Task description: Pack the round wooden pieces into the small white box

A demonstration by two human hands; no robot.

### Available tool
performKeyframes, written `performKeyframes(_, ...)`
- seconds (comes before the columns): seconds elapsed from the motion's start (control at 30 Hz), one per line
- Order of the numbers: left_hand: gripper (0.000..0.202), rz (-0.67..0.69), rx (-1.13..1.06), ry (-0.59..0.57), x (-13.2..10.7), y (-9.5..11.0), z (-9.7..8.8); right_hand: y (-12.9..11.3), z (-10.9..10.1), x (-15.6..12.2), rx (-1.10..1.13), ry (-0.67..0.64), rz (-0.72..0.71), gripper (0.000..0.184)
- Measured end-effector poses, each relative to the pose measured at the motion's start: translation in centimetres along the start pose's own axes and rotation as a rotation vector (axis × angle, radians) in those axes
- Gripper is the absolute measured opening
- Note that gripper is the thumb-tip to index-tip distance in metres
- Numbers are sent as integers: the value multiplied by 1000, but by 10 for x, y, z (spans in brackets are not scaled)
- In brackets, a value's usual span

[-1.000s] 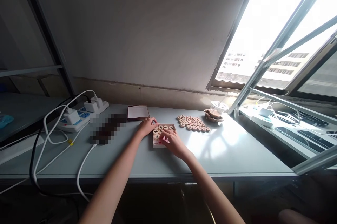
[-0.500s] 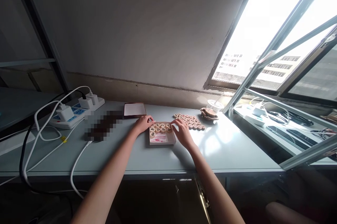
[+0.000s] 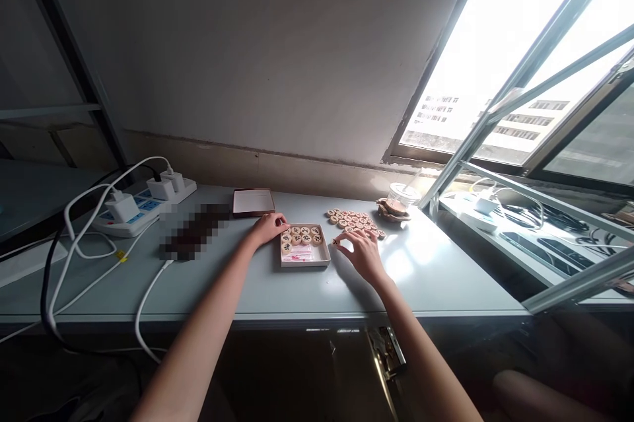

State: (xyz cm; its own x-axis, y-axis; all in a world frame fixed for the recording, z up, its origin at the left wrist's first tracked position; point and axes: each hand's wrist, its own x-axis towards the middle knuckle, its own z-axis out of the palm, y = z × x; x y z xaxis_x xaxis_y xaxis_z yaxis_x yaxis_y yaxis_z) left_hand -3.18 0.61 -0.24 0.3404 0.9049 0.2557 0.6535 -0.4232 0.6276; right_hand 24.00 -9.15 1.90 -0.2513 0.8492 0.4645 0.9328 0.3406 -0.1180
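A shallow white box (image 3: 323, 257) sits on the grey table, holding several round wooden chess pieces (image 3: 300, 235) in its far half and a pink-printed sheet near its front. My left hand (image 3: 268, 226) rests against the box's far left corner. My right hand (image 3: 361, 251) is just right of the box, fingers bent around what looks like a single small piece at its fingertips. Beyond that hand, a cluster of loose wooden pieces (image 3: 354, 220) lies flat on the table.
The box's dark-rimmed lid (image 3: 253, 202) lies behind the left hand. A power strip (image 3: 143, 207) with chargers and white cables sits far left. A clear cup (image 3: 402, 195) and a brown dish (image 3: 393, 209) stand by the window frame (image 3: 448, 174). The table's front edge (image 3: 297, 323) is near.
My right hand left the box, reached to the loose pieces, and now hovers beside the box's right side. The left hand stayed on the box's corner. The camera shifted slightly.
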Motion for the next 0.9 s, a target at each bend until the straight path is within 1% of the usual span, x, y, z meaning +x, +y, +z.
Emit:
performKeyframes(0.1,22,3,-24,-13,-1,3,-2,-5,-3,4,10,11,21,17)
performKeyframes(0.23,22,-9,-31,-15,-3,8,-4,-7,1,8,49,-71,42,18)
performKeyframes(0.33,22,-10,-25,-16,-3,9,-4,-5,5,5,99,-110,57,21)
performKeyframes(0.43,20,-9,-12,-13,-3,8,-4,-2,6,-1,135,-126,43,24)
performKeyframes(0.57,19,-8,2,-8,-2,7,-4,0,2,-6,188,-147,13,21)
performKeyframes(0.63,19,-12,5,-9,-2,8,-4,-1,-1,-5,228,-117,28,20)
performKeyframes(0.7,19,-16,9,-13,-2,10,-5,-5,-5,-1,284,-57,50,21)
performKeyframes(0.77,19,-14,9,-18,-3,10,-5,-14,-8,4,340,-16,41,23)
performKeyframes(0.83,20,-9,10,-21,-3,10,-5,-26,-8,11,361,-43,-16,24)
performKeyframes(0.9,20,-9,14,-19,-3,10,-5,-40,-5,17,326,-106,-83,24)
